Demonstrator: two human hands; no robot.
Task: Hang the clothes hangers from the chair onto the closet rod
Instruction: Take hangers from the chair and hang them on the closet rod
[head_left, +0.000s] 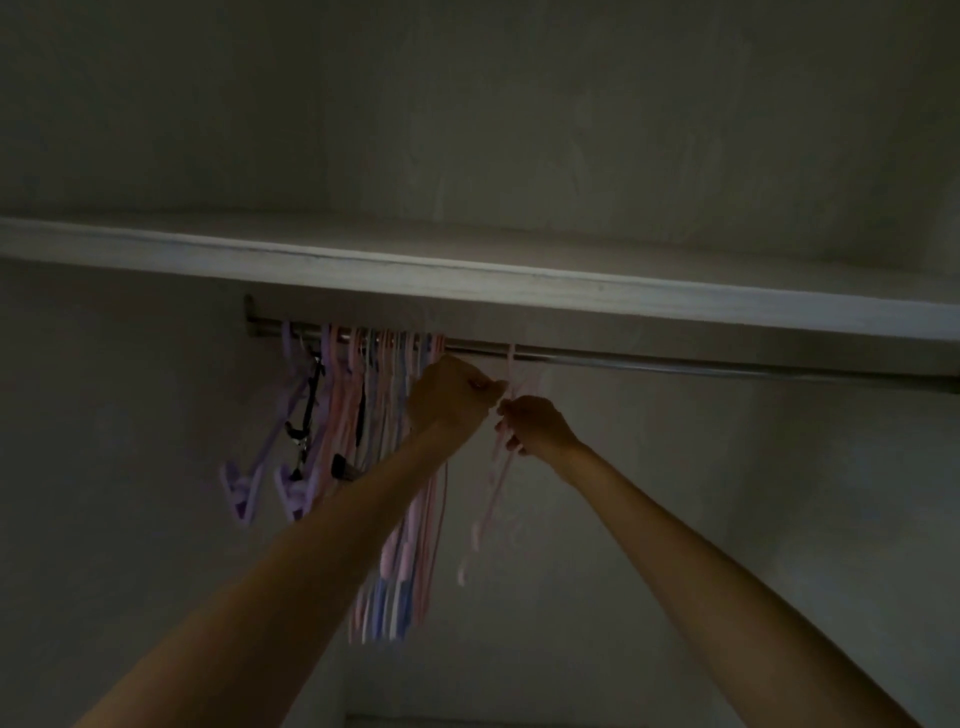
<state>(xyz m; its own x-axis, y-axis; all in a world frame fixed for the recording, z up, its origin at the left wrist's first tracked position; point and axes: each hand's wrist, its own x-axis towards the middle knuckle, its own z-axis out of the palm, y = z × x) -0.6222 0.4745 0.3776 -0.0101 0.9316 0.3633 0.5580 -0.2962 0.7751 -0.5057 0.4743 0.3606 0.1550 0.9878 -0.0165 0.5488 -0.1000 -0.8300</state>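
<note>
A metal closet rod (675, 359) runs under a white shelf. Several pink, blue and purple hangers (387, 395) hang bunched at its left end. One pale pink hanger (493, 493) hangs apart to their right, its hook over the rod. My left hand (449, 392) is raised just below the rod, fingers closed at the neck of that hanger. My right hand (535, 428) is just below and right of it, fingers pinched on the same hanger's upper part. The scene is dim and the hanger is blurred.
The white shelf (467, 280) sits directly above the rod. A black strap with a clip (306, 415) hangs among the left hangers. The rod bracket (249, 317) fixes to the left wall. To the right of the pink hanger the rod is bare.
</note>
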